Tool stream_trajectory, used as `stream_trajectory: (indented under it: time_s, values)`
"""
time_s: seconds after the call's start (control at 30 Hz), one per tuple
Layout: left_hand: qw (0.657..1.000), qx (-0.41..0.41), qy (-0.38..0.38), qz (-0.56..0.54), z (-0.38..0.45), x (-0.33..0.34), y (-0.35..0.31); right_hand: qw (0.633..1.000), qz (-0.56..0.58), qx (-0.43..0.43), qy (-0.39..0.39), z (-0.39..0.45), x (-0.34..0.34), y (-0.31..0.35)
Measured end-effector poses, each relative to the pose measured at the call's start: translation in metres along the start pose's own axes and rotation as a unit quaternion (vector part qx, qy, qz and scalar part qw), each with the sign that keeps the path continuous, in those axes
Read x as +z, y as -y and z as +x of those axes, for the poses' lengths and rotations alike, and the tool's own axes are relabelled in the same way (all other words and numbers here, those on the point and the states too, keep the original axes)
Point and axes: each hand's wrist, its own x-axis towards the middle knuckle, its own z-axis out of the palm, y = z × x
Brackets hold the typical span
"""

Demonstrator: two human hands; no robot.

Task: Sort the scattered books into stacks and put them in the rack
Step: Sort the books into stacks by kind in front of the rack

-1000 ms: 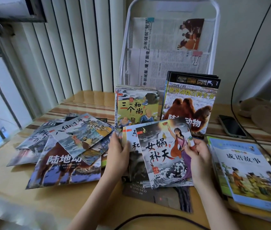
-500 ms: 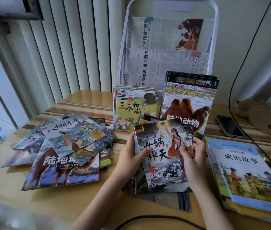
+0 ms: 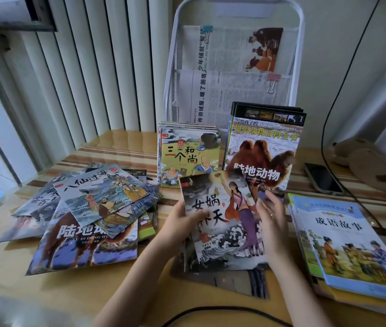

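A white wire rack [image 3: 298, 55] stands at the back of the wooden surface [image 3: 10, 267], two upright book stacks leaning at its foot. A loose heap of picture books [image 3: 88, 215] sprawls left. Centre, the left hand [image 3: 182, 223] and right hand [image 3: 269, 215] each close a grip on opposite edges of a thin stack topped by a dark wave-patterned cover [image 3: 222, 220].
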Motion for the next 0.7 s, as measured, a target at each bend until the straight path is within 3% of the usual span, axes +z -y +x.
stream_trajectory:
  time_s: [0.13,0.23,0.33,0.57,0.7]
  values:
    - [0.993,0.084,-0.041,-0.067,0.003,-0.017,-0.023,0.999,-0.026,-0.007,0.041,-0.003,0.001,0.005]
    - [0.986,0.162,-0.037,0.025,0.005,-0.024,-0.043,0.994,-0.078,0.002,0.072,-0.001,0.009,0.008]
    - [0.971,0.213,-0.064,0.092,0.005,-0.02,-0.049,0.996,-0.056,-0.013,0.065,0.006,0.015,0.017]
    - [0.986,0.135,-0.071,0.064,0.014,-0.019,-0.006,0.994,-0.03,0.077,0.077,0.013,0.009,-0.001]
    - [0.968,0.178,-0.175,0.04,0.02,-0.01,-0.007,0.979,-0.126,0.084,0.136,0.011,0.014,-0.001]
